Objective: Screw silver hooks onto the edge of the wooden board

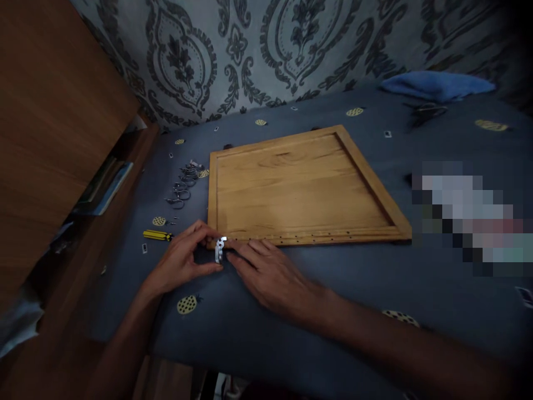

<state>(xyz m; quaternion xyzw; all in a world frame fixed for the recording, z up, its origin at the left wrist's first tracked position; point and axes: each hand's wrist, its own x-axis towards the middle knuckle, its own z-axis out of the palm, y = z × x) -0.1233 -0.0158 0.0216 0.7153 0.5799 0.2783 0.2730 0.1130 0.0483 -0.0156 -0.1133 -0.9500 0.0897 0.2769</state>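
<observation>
Pinching a metal clip [219, 250] at the near left corner of the board [300, 183], your left hand [183, 260] has thumb and forefinger closed on it. Your right hand [268, 273] lies flat, fingers stretched out, tips touching the clip. A screwdriver [157, 235] lies just left.

One wooden tray [291, 183], one metal clip [219, 250], one screwdriver [156, 235], one cloth [437, 85]

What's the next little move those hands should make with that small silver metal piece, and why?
Probably seat the small silver metal piece into the nearest of the small holes along the near rim of the shallow wooden tray. The left hand pinches it at that rim's left corner, the right hand steadies it, and the holes look unfilled.
</observation>
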